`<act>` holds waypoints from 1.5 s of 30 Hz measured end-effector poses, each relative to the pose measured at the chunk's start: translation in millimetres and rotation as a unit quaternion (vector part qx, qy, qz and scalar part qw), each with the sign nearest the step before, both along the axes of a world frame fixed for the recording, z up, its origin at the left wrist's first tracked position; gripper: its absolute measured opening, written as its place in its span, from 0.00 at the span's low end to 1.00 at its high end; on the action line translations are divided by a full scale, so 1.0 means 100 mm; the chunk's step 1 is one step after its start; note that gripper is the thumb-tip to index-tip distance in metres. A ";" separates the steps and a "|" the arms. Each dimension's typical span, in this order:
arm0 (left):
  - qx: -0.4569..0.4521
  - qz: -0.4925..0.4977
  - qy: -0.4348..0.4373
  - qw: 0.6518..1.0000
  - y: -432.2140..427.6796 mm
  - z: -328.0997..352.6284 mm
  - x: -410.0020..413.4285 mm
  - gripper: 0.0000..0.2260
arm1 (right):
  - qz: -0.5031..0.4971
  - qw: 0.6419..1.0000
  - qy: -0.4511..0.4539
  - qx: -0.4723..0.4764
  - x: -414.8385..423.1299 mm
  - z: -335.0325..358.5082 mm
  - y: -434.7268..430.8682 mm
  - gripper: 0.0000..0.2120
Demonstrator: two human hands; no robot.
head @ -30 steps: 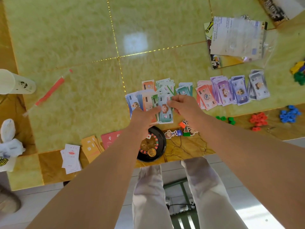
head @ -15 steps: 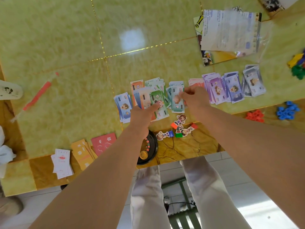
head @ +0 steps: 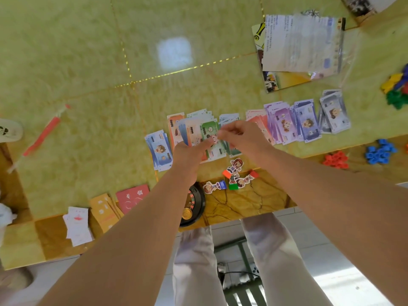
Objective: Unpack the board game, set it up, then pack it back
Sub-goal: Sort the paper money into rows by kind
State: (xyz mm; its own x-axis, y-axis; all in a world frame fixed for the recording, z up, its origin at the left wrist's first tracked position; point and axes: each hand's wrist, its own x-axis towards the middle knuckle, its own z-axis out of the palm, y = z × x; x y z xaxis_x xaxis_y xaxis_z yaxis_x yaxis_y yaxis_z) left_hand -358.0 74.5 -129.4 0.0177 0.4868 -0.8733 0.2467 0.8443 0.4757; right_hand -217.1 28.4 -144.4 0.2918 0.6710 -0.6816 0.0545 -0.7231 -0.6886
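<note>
My left hand (head: 189,156) holds a fanned bundle of play banknotes (head: 192,130) just above the table, with orange, blue and green notes showing. My right hand (head: 241,138) is curled, and its fingertips pinch the edge of the top green note (head: 209,131) in that fan. Sorted piles lie in a row on the yellow tabletop (head: 88,62): blue notes (head: 159,151) at the left, a teal pile (head: 229,117) partly under my right hand, then pink (head: 256,115), purple (head: 280,123), violet-blue (head: 307,123) and grey (head: 333,115).
At the near edge lie a black roulette wheel (head: 195,206), several character standees (head: 234,176) and red (head: 132,195), orange (head: 106,209) and white (head: 77,226) card stacks. Red tokens (head: 336,160), blue tokens (head: 380,149) and mixed pieces (head: 397,89) sit at the right. A bagged rule sheet (head: 302,43) lies far right.
My right hand laid a teal note on the pile to the right, then came back left to the fan. It now pinches the green note. My left hand kept holding the bundle.
</note>
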 end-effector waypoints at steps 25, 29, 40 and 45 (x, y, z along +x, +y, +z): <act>0.067 0.050 -0.018 0.996 0.05 0.10 -0.33 0.09 | -0.059 0.994 -0.084 -0.028 -0.15 0.01 0.03 0.04; 0.064 0.047 0.003 0.997 0.09 0.06 -0.41 0.08 | -0.042 0.993 -0.106 -0.030 -0.31 -0.09 0.16 0.05; 0.055 0.034 0.031 0.997 0.22 -0.04 -0.49 0.05 | -0.048 0.977 -0.200 -0.050 -0.46 -0.20 0.32 0.06; 0.046 0.037 0.018 0.998 0.24 -0.03 -0.47 0.06 | -0.052 0.979 -0.194 -0.041 -0.44 -0.18 0.31 0.07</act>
